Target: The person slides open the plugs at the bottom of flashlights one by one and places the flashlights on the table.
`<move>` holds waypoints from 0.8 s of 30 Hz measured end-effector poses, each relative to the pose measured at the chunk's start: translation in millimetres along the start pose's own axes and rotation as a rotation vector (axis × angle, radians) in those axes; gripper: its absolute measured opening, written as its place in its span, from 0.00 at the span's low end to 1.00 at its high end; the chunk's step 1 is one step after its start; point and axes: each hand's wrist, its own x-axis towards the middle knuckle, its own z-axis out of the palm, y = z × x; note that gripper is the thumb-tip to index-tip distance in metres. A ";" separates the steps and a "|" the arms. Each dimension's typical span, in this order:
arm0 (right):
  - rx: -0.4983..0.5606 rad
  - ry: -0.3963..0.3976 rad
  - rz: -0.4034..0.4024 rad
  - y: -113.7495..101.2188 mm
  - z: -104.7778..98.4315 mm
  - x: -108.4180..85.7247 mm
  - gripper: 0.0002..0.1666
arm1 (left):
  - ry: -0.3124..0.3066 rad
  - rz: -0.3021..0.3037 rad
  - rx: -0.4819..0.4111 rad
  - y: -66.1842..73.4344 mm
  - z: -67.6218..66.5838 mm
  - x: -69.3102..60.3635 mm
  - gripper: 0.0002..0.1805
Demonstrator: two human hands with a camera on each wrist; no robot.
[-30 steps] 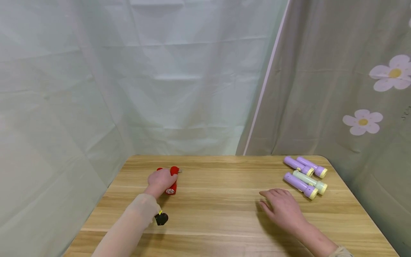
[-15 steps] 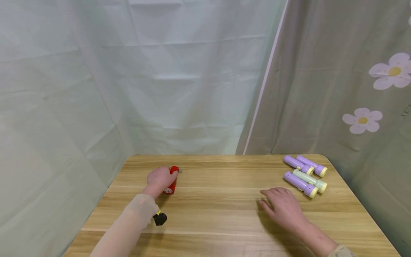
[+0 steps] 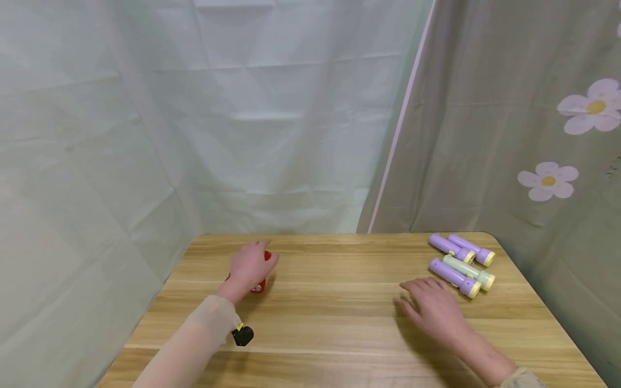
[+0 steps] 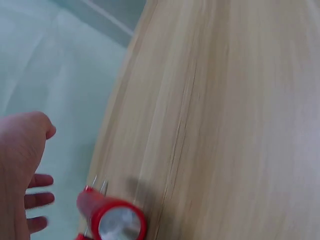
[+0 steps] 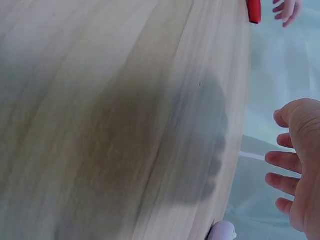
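My left hand [image 3: 248, 267] is over a red flashlight [image 3: 262, 284] at the table's left side and covers most of it in the head view. Its fingers are spread. In the left wrist view the thumb and fingers stand apart from the red flashlight [image 4: 95, 205], which lies on the wood with its lens facing the camera and two metal prongs at its far end. A second red piece shows beside it at the frame's bottom edge. My right hand [image 3: 434, 310] hovers above the table, fingers loosely bent and holding nothing, just left of a purple flashlight [image 3: 447, 274].
At the right back lie a pale green flashlight [image 3: 466, 269] and two more purple flashlights, [image 3: 446, 245] all with yellow heads. The wooden table [image 3: 335, 323] meets hanging curtains [image 3: 291, 134] at its back and sides. A black wrist device [image 3: 243, 335] hangs under my left wrist.
My left hand has let go of the red flashlight; its fingers have opened and it has shifted slightly to the right. My right hand has drifted a little to the right.
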 end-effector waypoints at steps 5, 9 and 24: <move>-0.020 0.013 0.005 5.7 -5.4 0.0 0.23 | 0.011 0.130 -0.012 19.4 7.8 -6.3 0.33; -0.029 0.041 0.010 11.5 -8.9 -0.7 0.23 | 0.010 0.191 0.002 36.6 9.9 -15.0 0.34; -0.064 0.049 0.074 41.2 -24.2 -8.5 0.29 | 0.022 0.387 -0.002 84.8 20.4 -44.7 0.35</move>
